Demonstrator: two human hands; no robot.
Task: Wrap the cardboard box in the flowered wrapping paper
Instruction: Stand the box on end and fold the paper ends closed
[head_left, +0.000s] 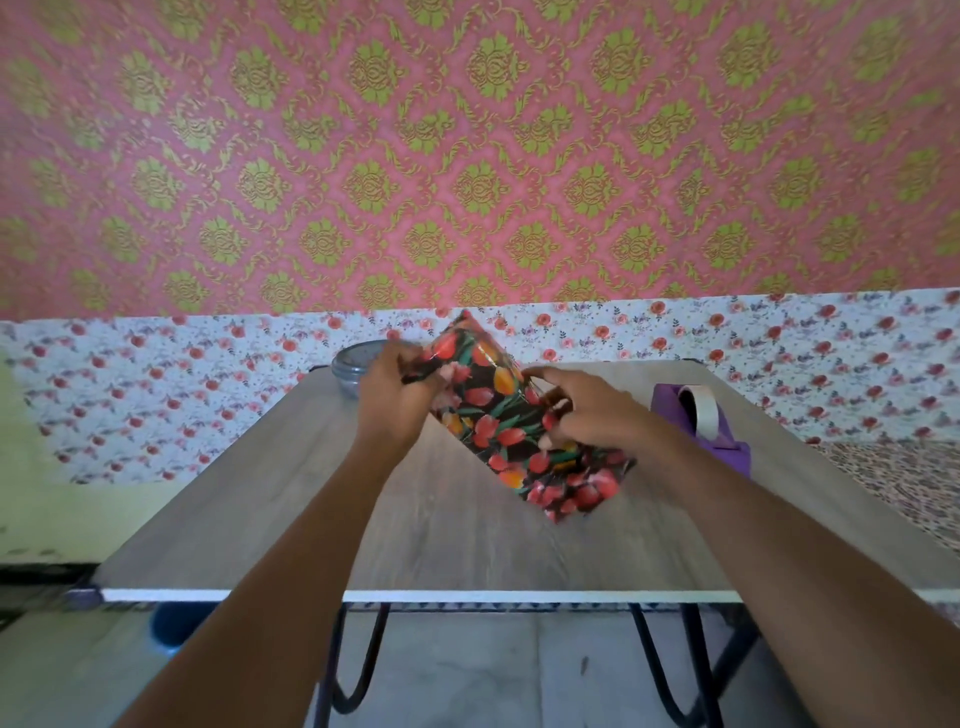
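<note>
Head view: the cardboard box, fully covered, is held tilted over the table (415, 545).
Only the flowered wrapping paper (498, 431) shows around it. The left hand (395, 395) pinches the paper at the raised far end, probably to close that flap. The right hand (592, 410) grips the middle to steady it.

Wrapping paper (511, 431): black ground, red and orange tulips, green leaves. Table (415, 535): grey-brown woodgrain, white near edge, black legs. Far wall (467, 156): pink with olive-green damask. Band below (156, 395): white, small red flowers. Far-left bowl (349, 373): blue-grey. Right-side cloth (727, 441): purple.
</note>
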